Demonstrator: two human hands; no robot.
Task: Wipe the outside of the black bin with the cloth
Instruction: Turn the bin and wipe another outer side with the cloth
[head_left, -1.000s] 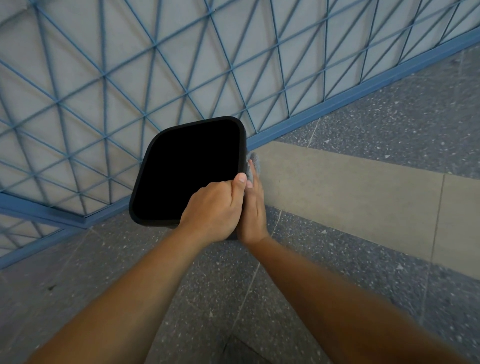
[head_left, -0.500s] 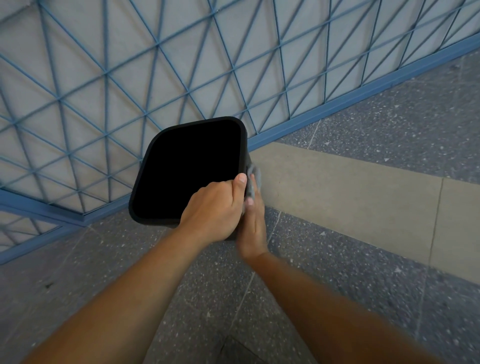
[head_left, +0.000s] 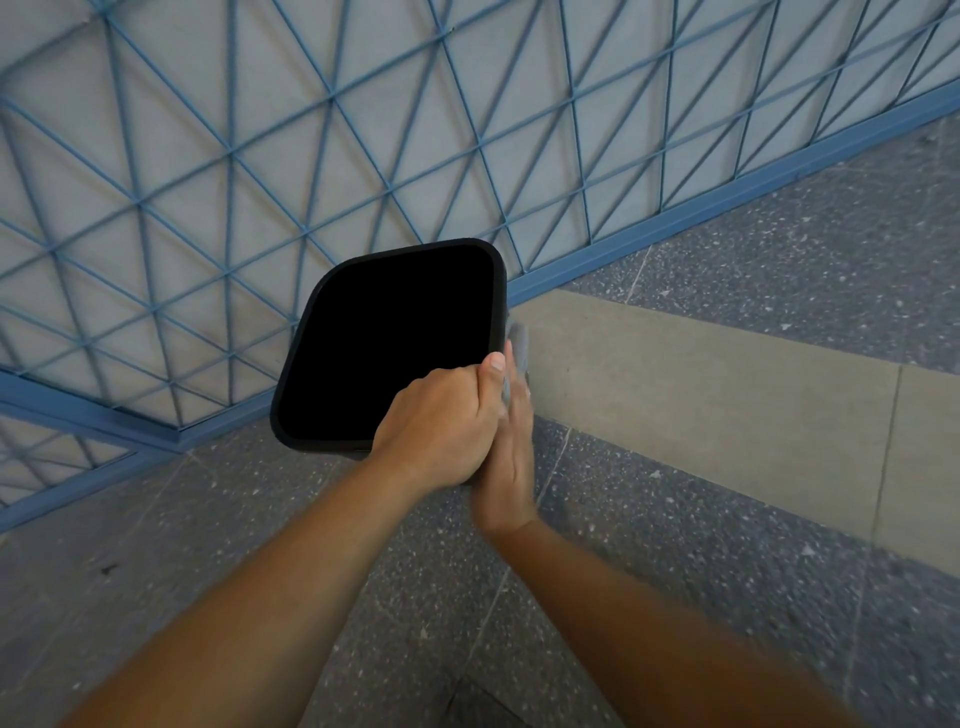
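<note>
Sitting on the speckled floor (head_left: 727, 597) right against the blue wire fence (head_left: 363, 130): black bin (head_left: 389, 353). Left hand (head_left: 441, 421) gripping its near corner, right hand (head_left: 506, 457) flat, pressing grey cloth (head_left: 518, 345) onto the side, mostly hidden behind the left.

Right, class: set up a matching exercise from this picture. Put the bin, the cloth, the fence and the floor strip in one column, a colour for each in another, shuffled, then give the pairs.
Things:
1. bin
2. cloth
3. fence
4. floor strip

Colours:
A. blue
B. beige
C. black
D. grey

Pairs: 1-C, 2-D, 3-A, 4-B
</note>
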